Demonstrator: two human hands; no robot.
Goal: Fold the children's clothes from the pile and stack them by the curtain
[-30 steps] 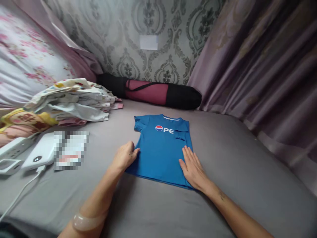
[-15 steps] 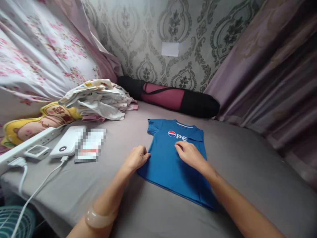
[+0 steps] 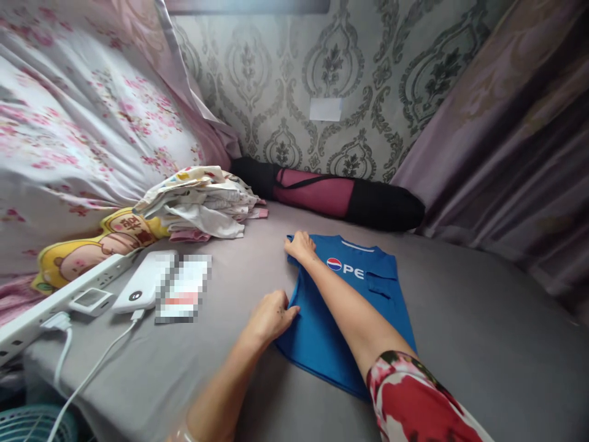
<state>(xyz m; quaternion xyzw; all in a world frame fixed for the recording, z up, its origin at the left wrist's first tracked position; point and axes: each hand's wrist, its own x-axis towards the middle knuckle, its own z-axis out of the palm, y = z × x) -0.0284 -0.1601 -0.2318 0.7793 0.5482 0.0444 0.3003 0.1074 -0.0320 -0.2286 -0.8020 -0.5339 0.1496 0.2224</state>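
Observation:
A blue t-shirt (image 3: 368, 294) with a red, white and blue logo lies flat on the grey bed sheet (image 3: 483, 319), its right side folded in. My left hand (image 3: 272, 315) pinches the shirt's lower left edge, fingers closed on the cloth. My right hand (image 3: 300, 245) reaches across the shirt and closes on its left sleeve at the far corner. My right forearm lies over the shirt's middle.
A stack of folded clothes (image 3: 202, 201) sits at the left, next to a yellow cartoon pillow (image 3: 87, 250). A white power bank (image 3: 145, 288), a power strip (image 3: 55, 304) and a cable (image 3: 87, 380) lie nearer. A rolled pink and black mat (image 3: 340, 196) rests against the wall.
My right hand moved from the shirt's right side across to its left sleeve at the far corner. My left hand stayed on the lower left edge. The view shifted left and up.

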